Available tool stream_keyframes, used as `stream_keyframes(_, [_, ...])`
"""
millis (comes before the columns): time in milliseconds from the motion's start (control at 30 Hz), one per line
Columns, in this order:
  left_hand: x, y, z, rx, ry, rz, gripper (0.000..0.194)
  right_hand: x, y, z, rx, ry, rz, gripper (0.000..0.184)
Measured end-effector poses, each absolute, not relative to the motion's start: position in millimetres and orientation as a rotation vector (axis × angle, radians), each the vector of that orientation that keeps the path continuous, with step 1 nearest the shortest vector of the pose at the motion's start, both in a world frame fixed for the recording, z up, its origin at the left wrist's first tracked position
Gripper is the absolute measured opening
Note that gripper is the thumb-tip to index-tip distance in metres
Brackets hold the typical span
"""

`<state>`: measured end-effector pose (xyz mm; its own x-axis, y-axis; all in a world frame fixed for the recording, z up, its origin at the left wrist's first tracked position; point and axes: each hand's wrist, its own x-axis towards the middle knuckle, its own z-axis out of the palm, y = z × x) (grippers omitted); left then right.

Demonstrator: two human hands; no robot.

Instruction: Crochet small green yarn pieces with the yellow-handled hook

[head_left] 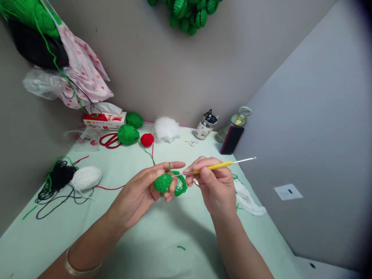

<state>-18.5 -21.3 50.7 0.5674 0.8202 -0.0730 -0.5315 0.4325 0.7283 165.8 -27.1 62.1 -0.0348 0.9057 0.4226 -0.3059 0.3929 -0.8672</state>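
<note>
Pinched in my left hand (142, 188) is a small rounded green crochet piece (162, 183), thumb on its near side. Green yarn loops over my raised left index finger. My right hand (216, 186) grips a yellow-handled crochet hook (217, 166) like a pen. One metal end of the hook reaches left to the edge of the green piece; the other sticks out to the right. Just behind the piece, a loose ring of green yarn (181, 186) shows between the hands. How far the tip sits in the stitches I cannot tell.
Along the back stand green yarn balls (128, 134), a red yarn ball (147, 140), white stuffing (166, 129), a pen cup (205, 127), a bottle (238, 118) and a phone (232, 139). Red-handled scissors (109, 140), white yarn (86, 178) and tangled black yarn (61, 176) lie left.
</note>
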Motion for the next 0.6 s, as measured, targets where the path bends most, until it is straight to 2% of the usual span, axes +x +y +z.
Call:
stream_keyframes(167, [-17,-20,46,0.687,0.408,0.821,0.039,169,-26,62,-0.646,-1.248,1.100,0.011])
stream_keyframes(333, [-20,-18,46,0.748,0.438,0.845,0.037,172,-24,66,-0.770,-1.116,1.171,0.021])
stream_keyframes(467, [-25,-18,51,0.898,0.521,0.895,0.038,169,-24,66,-0.718,-1.099,1.221,0.018])
stream_keyframes(600, [-25,-18,50,1.006,0.647,0.966,0.043,157,-28,55,-0.730,-1.208,1.102,0.020])
